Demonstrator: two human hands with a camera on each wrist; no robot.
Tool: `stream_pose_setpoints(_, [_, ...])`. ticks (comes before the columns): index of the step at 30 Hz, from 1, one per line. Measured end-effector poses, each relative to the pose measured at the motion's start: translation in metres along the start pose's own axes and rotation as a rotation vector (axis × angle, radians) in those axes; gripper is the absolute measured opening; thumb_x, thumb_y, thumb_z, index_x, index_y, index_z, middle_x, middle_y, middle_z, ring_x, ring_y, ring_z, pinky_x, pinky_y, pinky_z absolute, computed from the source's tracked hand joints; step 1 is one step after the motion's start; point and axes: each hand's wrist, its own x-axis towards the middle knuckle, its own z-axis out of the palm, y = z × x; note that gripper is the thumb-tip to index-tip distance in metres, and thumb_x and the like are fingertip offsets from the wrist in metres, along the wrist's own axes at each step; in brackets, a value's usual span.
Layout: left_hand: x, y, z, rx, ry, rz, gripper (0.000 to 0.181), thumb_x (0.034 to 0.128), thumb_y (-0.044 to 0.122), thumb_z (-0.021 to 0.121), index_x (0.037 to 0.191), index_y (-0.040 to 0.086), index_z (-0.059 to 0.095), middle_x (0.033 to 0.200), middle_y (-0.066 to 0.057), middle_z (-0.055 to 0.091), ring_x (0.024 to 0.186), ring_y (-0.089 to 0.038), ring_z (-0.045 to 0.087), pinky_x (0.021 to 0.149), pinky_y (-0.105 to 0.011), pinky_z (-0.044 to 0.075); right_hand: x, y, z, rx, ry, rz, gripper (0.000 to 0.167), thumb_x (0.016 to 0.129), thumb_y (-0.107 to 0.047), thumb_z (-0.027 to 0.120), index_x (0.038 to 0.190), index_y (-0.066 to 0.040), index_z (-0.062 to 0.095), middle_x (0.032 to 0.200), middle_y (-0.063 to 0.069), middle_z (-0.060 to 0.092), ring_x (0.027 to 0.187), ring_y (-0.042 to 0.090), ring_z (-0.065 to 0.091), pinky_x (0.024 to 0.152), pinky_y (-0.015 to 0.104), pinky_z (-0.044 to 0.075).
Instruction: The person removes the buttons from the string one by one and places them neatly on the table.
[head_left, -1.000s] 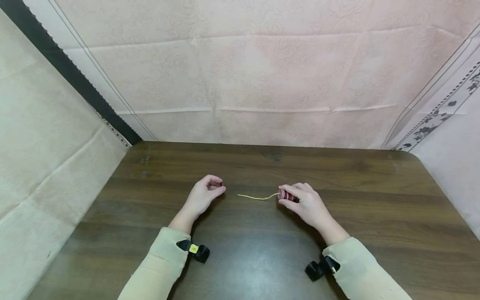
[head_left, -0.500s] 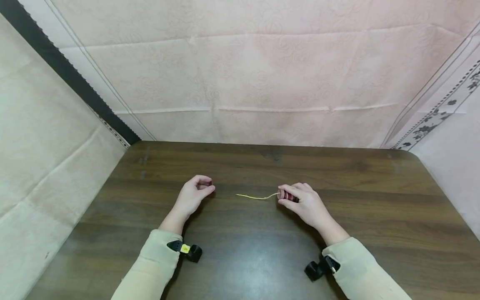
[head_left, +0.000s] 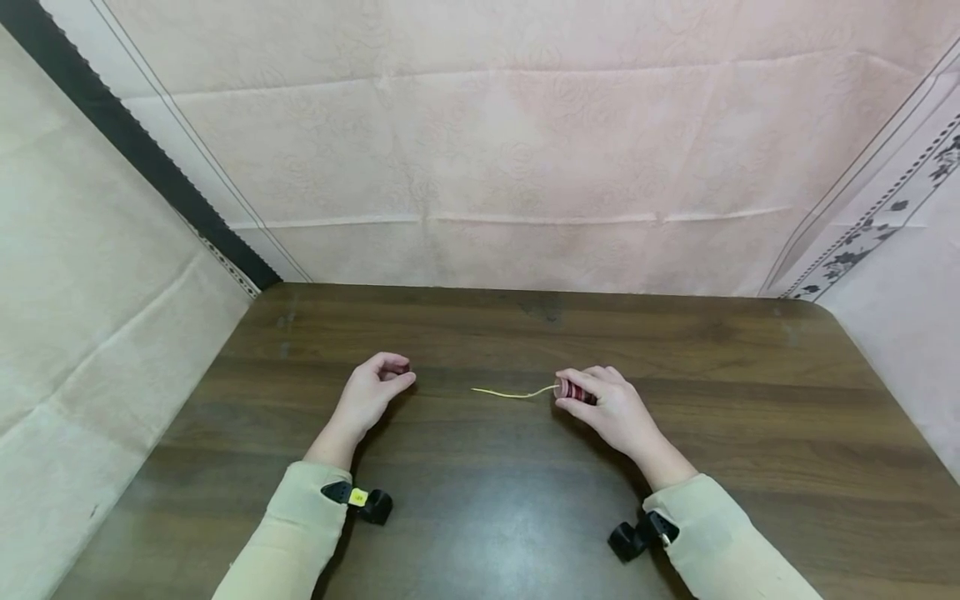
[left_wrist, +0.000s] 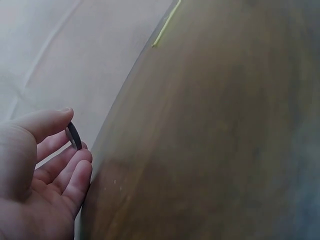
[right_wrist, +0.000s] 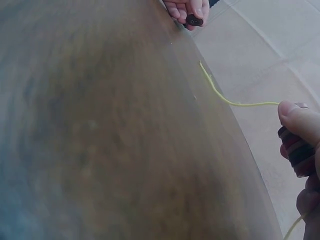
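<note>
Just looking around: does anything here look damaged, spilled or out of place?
A greyish patch near the far edge of the table breaks the wood grain, perhaps a stain or wear. No spill shows. The yellow cord looks intact where visible.

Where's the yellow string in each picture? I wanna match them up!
Head: the yellow string is near the middle, sticking left from the striped stack in the right hand.
Left wrist: its end shows at the top, about the middle.
Right wrist: it curves across the upper right, up to the thumb.
Shared landmark: the left hand, in all three.
</note>
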Motion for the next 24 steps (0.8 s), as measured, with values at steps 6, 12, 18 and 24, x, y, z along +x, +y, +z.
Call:
stream_pose_setpoints(6, [-0.001,-0.005,-0.004,0.021,0.015,0.009,0.033,0.0856,0.022,0.069,0.113,0.005,0.062,0.106,-0.010,0.061,0.094,-0.025,0.054,0.081,-0.037,0.044,-0.002,0.000,0.000,0.001,-0.004,-0.005,0.037,0.075,-0.022,0.079,0.110,-0.012,0.070,0.094,0.001,0.064,0.085,0.019,0.052,0.069,0.036,0.045])
stream_pose_setpoints(12, [0.000,-0.006,-0.012,0.034,-0.001,-0.022,0.033,0.0874,0.019,0.067,0.117,0.004,0.060,0.111,-0.013,0.060,0.099,-0.027,0.055,0.084,-0.039,0.044,-0.002,-0.001,-0.001,0.000,-0.002,-0.005,0.037,0.076,-0.023,0.078,0.110,-0.013,0.070,0.094,0.001,0.064,0.085,0.019,0.052,0.069,0.036,0.045])
stream_pose_setpoints(18, [0.003,-0.010,-0.018,0.056,0.024,-0.047,0.033,0.0875,0.016,0.066,0.117,0.004,0.059,0.113,-0.014,0.059,0.099,-0.026,0.053,0.084,-0.038,0.043,-0.002,-0.001,-0.002,0.001,-0.005,0.000,0.037,0.076,-0.024,0.078,0.110,-0.013,0.070,0.093,0.000,0.064,0.085,0.019,0.052,0.070,0.036,0.045])
stream_pose_setpoints(24, [0.004,-0.012,-0.022,0.061,0.032,-0.052,0.033,0.0875,0.014,0.065,0.117,0.002,0.058,0.113,-0.016,0.058,0.100,-0.027,0.052,0.085,-0.039,0.042,-0.003,0.000,-0.001,-0.004,0.006,-0.004,0.037,0.074,-0.023,0.079,0.109,-0.013,0.070,0.092,-0.001,0.063,0.085,0.019,0.053,0.070,0.036,0.045])
